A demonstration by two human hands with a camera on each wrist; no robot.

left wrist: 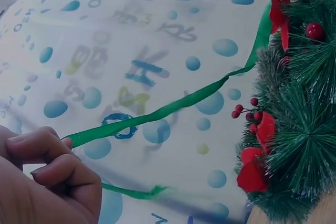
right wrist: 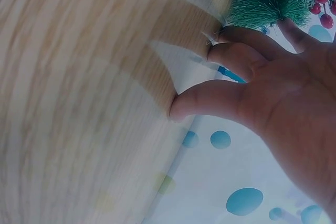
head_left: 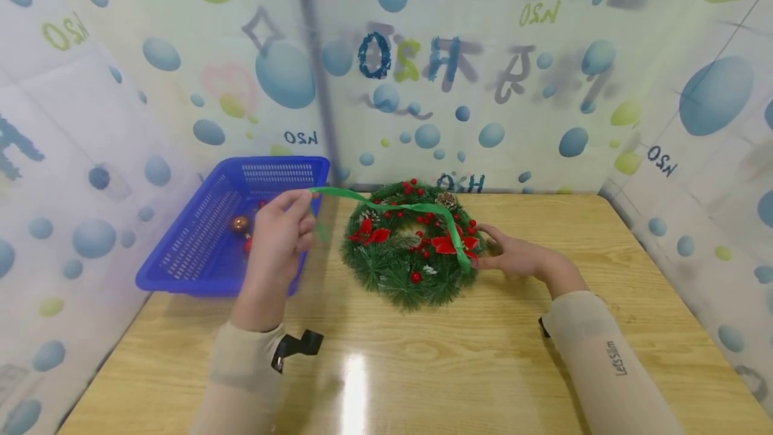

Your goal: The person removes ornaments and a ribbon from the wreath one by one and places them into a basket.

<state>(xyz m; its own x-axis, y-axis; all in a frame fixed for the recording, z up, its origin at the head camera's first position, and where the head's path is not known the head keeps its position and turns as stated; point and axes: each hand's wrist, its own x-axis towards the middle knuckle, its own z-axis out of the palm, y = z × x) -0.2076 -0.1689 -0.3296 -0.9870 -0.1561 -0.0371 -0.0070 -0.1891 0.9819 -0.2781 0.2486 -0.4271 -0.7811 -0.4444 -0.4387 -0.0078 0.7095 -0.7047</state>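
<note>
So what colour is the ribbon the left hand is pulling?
Green. The ribbon shows best in the left wrist view, pinched by the left hand.

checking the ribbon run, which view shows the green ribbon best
The head view: the whole ribbon runs from the left hand across the wreath to the right hand. The left wrist view shows only the stretch nearest its pinching fingers; the right wrist view shows none.
</note>
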